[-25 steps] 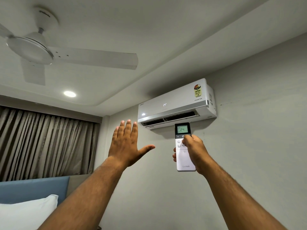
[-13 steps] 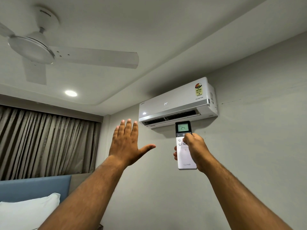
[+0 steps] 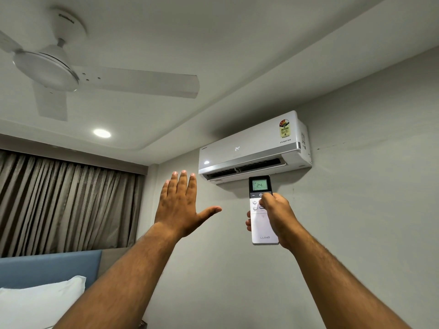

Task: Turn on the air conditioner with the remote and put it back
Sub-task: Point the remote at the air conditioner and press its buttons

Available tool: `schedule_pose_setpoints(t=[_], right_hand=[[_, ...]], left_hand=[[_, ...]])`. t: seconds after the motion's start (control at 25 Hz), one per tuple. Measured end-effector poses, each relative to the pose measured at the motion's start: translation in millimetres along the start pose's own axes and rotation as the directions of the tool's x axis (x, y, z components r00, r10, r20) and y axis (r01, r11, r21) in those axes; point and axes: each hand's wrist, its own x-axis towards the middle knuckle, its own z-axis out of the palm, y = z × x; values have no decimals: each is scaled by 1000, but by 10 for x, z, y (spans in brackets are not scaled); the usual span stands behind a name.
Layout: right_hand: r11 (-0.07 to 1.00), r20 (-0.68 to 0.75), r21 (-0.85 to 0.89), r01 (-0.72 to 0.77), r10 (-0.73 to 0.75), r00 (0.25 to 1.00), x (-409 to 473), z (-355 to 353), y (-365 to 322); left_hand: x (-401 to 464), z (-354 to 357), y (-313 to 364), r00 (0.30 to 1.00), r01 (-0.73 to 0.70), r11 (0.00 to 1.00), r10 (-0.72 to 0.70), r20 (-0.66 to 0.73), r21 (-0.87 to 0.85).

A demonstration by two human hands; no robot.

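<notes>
Far left up top there's a white ceiling fan [image 3: 45, 67], blades looking sharp rather than blurred, and a small round ceiling light [image 3: 102, 133] glowing just past it. Below that, brownish pleated curtains [image 3: 64, 203] cover the window, with a blue headboard [image 3: 50, 264] and a white pillow [image 3: 40, 302] tucked into the bottom corner.

Moving in, the person's left hand [image 3: 180, 207] is raised flat, back of the hand toward the viewer, fingers stretched up side by side and thumb sticking out to the right. It's holding nothing and touching nothing.

Next over, the right hand [image 3: 275, 217] is wrapped around a white remote [image 3: 261, 210], held upright and aimed up at the wall unit. The thumb sits right by the power button, fingertips peeking out on the remote's left edge. Its little screen reads 24.

Directly above the remote is the air conditioner [image 3: 254, 148], mounted high on the grey wall [image 3: 368, 210]. Its front panel shows 24 lit up, and the bottom flap is cracked open. There's a colourful rating sticker [image 3: 285, 128] at its right end.
</notes>
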Motion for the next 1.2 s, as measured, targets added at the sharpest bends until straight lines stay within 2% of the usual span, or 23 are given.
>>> schedule_pose_setpoints(t=[1.2], right_hand=[[1000,-5,-14,-10,10,1000,23,84,136]], left_hand=[[-11,129,-83,1000,5,1000,-5,12,-6]])
